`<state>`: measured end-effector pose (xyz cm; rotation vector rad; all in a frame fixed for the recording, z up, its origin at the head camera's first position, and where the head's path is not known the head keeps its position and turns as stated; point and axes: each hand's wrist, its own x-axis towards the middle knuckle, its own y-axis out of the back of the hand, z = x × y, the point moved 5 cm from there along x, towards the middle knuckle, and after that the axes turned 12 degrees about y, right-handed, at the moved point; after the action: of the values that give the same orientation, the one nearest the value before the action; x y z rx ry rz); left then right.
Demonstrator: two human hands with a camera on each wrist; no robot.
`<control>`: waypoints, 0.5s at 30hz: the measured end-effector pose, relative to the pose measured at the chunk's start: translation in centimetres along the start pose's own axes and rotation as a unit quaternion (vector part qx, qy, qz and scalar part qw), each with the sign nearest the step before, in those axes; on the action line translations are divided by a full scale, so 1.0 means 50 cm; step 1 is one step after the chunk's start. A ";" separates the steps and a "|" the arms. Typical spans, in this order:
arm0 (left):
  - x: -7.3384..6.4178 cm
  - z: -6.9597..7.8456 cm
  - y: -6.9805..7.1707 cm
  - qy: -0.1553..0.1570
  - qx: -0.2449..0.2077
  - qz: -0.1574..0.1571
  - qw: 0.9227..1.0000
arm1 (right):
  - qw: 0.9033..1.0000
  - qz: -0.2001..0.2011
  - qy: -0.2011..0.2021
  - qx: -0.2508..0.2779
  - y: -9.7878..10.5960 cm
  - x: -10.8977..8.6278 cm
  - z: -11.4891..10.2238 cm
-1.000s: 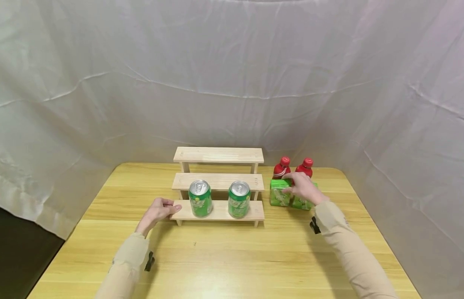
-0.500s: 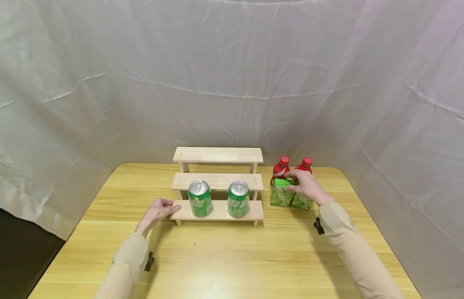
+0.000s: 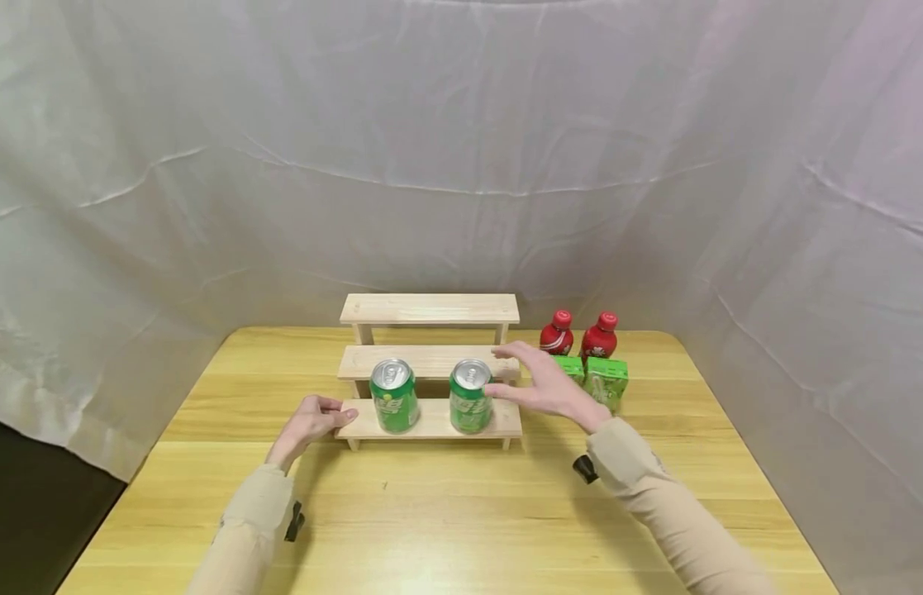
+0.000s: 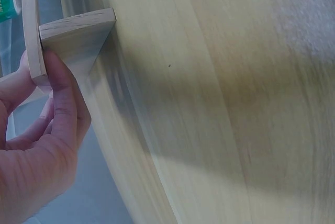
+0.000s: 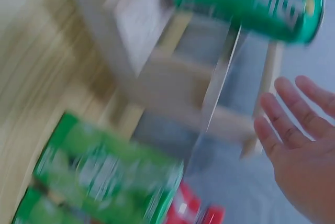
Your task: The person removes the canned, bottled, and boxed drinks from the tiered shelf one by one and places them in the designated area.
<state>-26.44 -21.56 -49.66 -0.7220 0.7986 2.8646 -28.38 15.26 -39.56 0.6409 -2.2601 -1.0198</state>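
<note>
My left hand (image 3: 310, 424) pinches the left end of the lowest step of a three-tier wooden shelf (image 3: 431, 307); in the left wrist view, thumb and fingers lie on either side of the board. Two green soda cans stand on that step, the left can (image 3: 393, 406) and the right can (image 3: 468, 415). My right hand (image 3: 550, 387) hovers by the right can, thumb and fingers spread, holding nothing. The right wrist view is blurred; there the can (image 5: 241, 1) appears apart from the hand (image 5: 309, 150).
Right of the shelf stand two green drink cartons, one (image 3: 606, 378) in plain sight and the other (image 3: 571, 365) partly behind my right hand. Two red bottles, left (image 3: 556, 337) and right (image 3: 599, 339), stand behind them. Grey curtains (image 3: 461, 165) surround the wooden table (image 3: 446, 521).
My right hand has left the green cartons and swung left to the right can. The left carton shifted slightly right earlier. My left hand keeps its grip on the shelf.
</note>
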 end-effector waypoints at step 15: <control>0.000 0.000 -0.001 -0.009 -0.013 -0.005 1.000 | 1.000 0.004 0.012 -0.013 -0.062 0.039 -0.038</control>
<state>-26.43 -21.50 -49.69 -0.7005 0.7558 2.8732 -27.96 11.27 -40.36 0.6282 -2.2222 -1.0307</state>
